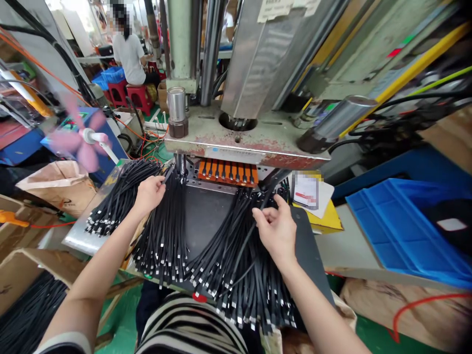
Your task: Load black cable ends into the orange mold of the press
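Note:
My left hand is closed in a pinch on a thin dark strip at the upper ends of the left cable bundles; its exact kind is unclear. On the right, my right hand has its thumb and fingers curled at a black cable, which runs over the right cable bundle. Pale metal plugs tip the bundles' near ends. Between my hands, an orange mould block with several black cable ends in its slots lies under the press plate. A left cable bundle hangs over the table's front edge.
Steel guide posts flank the press. Another cable bundle lies on a metal side plate. A pink fan spins at left. Blue trays and a yellow box stand at right. Behind, a person sits on a red stool.

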### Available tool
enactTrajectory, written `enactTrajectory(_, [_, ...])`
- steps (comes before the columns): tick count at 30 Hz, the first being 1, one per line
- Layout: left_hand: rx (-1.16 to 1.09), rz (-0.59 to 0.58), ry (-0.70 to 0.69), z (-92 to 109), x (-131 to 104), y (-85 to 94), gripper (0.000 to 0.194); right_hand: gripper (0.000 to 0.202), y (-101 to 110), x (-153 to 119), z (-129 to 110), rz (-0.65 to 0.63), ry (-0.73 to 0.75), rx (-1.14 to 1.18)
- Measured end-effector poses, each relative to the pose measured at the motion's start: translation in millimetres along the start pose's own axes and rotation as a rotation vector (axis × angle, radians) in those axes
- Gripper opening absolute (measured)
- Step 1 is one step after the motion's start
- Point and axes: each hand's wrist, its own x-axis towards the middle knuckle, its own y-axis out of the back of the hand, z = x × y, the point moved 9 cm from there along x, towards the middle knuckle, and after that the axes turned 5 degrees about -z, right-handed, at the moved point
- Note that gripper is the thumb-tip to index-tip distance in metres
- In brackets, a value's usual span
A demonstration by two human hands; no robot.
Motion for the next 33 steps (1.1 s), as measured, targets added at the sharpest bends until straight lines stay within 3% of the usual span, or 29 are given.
enactTrajectory(3, [-0.157,0.026,-0.018,0,6,4.5,0.020,0.059,-3,1,-19,-0.033,0.017,0.205])
enactTrajectory(6, [-0.099,0.097,-0.063,9,11,15.4,0.021,0.033,-20,-3,-50,-0.206,0.098,0.281])
enactTrajectory(8, [-0.084,0.151,-0.138,24,9,26.0,0.022,0.028,-31,-10,-77,-0.322,0.208,0.239])
enactTrajectory(11, [-0.326,0.131,-0.284,59,-5,41.9,0.024,0.026,-42,-26,-120,-0.436,0.411,0.175])
enactTrajectory(14, [-0.658,-0.014,-0.462,109,-30,59.8,0.028,0.019,-41,-39,-152,-0.463,0.555,0.233])
enactTrajectory(17, [-0.750,-0.126,-0.611,154,-51,80.5,0.026,0.019,-34,-43,-169,-0.413,0.628,0.300])
enactTrajectory(20, [-0.761,-0.198,-0.659,178,-54,88.9,0.022,0.019,-28,-40,-175,-0.353,0.646,0.324])
enactTrajectory(24, [-0.879,-0.354,-0.601,188,-41,72.3,0.029,0.022,-26,-32,-179,-0.314,0.657,0.313])
enactTrajectory(29, [-1.003,-0.441,-0.501,190,-30,53.0,0.035,0.025,-26,-25,-180,-0.311,0.644,0.279])
enactTrajectory(31, [-1.023,-0.427,-0.471,186,-26,49.3,0.034,0.021,-35,-26,-179,-0.364,0.644,0.224])
enactTrajectory(33, [-1.015,-0.322,-0.431,171,-17,47.5,0.032,0.017,-53,-29,-172,-0.465,0.621,0.133])
